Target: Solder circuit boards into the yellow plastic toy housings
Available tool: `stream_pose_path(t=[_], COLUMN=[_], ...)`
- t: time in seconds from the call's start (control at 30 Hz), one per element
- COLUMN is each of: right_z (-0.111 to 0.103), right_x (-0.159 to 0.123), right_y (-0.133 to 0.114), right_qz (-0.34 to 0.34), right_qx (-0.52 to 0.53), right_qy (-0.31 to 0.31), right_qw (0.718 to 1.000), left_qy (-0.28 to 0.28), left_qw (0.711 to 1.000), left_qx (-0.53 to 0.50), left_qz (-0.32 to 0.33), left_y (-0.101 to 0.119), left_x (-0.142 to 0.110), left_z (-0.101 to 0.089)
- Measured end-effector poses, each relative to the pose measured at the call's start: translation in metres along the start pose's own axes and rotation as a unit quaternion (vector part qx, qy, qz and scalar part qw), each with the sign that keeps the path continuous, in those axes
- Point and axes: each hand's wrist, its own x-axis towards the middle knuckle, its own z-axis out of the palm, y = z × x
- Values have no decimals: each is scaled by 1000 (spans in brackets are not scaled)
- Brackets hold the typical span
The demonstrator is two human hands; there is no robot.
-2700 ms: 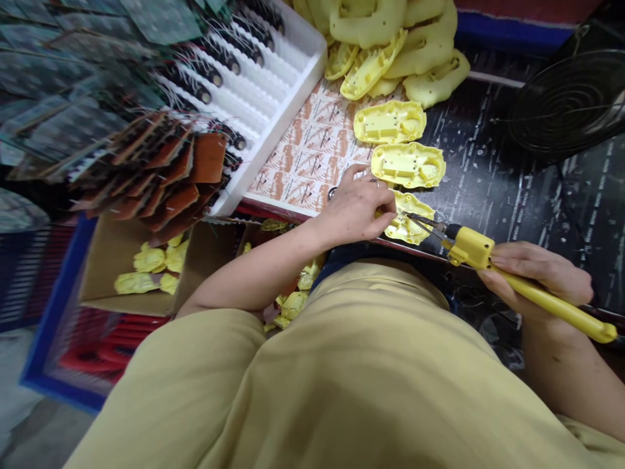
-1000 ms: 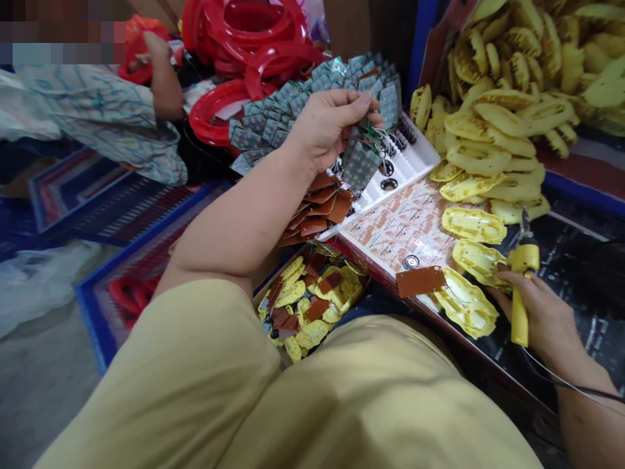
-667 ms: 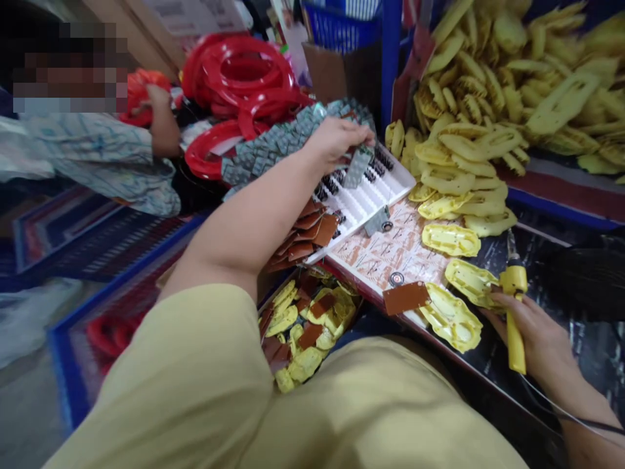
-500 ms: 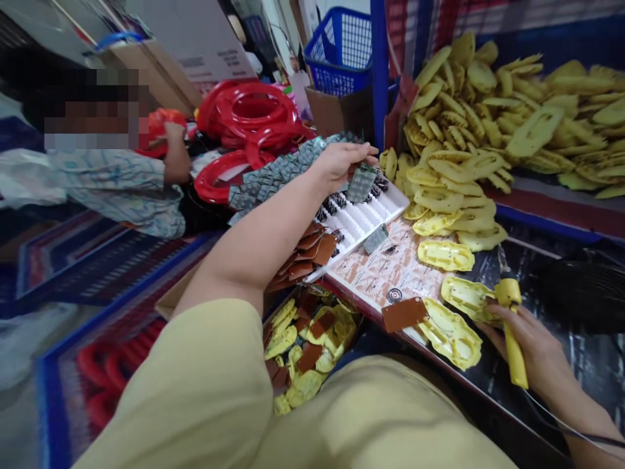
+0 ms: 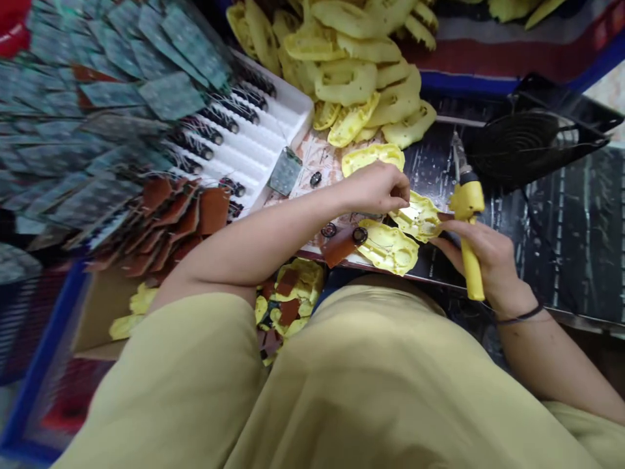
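A: What's on the left?

B: Green boards (image 5: 170, 98), brown boards (image 5: 180, 208) and a white tray (image 5: 273, 130) with a loose board (image 5: 286, 170) beside it

A: And the hands?

B: The left hand (image 5: 378, 189) pinches something small over a yellow shell (image 5: 417, 218) on the bench edge, a second shell (image 5: 388, 246) just beside. The right hand (image 5: 481, 251) is wrapped around the iron (image 5: 466, 221), tip up and away

A: The step?

B: Seating a part, I'd judge. Soldering calls for tipping the iron down onto that shell
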Motion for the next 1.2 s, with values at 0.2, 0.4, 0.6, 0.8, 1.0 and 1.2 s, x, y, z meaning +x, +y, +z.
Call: stream_pose_path(t=[0.2,0.4,0.6,0.8,1.0,1.2], right_z=[-52,-51,-28,-29,-37,-35], right_x=[-26,-68,-65,-57,-66,-71], right_y=[-8,-8,-18,-16,-14,-11], right_qz=[-22,37,41,16,19,31], right_qx=[-20,-78,44,33,10,3], right_qy=[81,119,110,84,37,31], right_qw=[996,989,992,996,999,999], left_qy=[15,5,2,-4,7,6], left_qw=[999,999,999,999,999,999], left_qx=[32,49,47,50,38,27], left_qz=[-7,-13,-2,-20,-19,-17], left_y=[-2,4,6,9,9,9], left_x=[5,1,2,3,4,4], left_z=[17,21,19,18,19,19])
